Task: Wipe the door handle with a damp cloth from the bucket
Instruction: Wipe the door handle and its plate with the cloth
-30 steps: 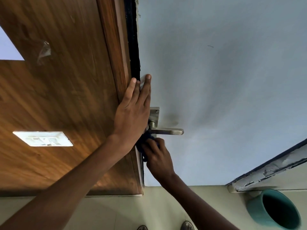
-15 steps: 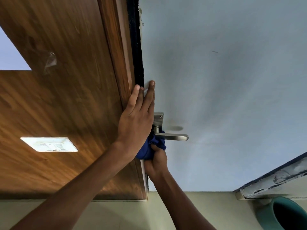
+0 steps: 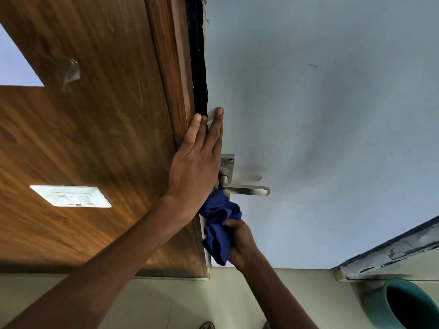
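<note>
A silver lever door handle (image 3: 247, 189) sticks out from the edge of the pale blue-grey door (image 3: 320, 127). My left hand (image 3: 197, 162) lies flat with fingers extended against the door's edge, just above and left of the handle, hiding part of its plate. My right hand (image 3: 241, 243) grips a bunched dark blue cloth (image 3: 218, 224) below the handle; the cloth's top reaches the handle's base. The teal bucket (image 3: 399, 305) stands on the floor at the bottom right.
A wooden panel (image 3: 95, 138) with a white switch plate (image 3: 71, 196) fills the left. A worn white and blue frame edge (image 3: 392, 252) runs at the lower right. Pale floor tiles (image 3: 190, 300) and the tips of my feet (image 3: 207, 325) show at the bottom.
My right hand has slid down the door edge below the handle, pulling the blue cloth with it and exposing more of it. My left hand stays flat on the door edge.
</note>
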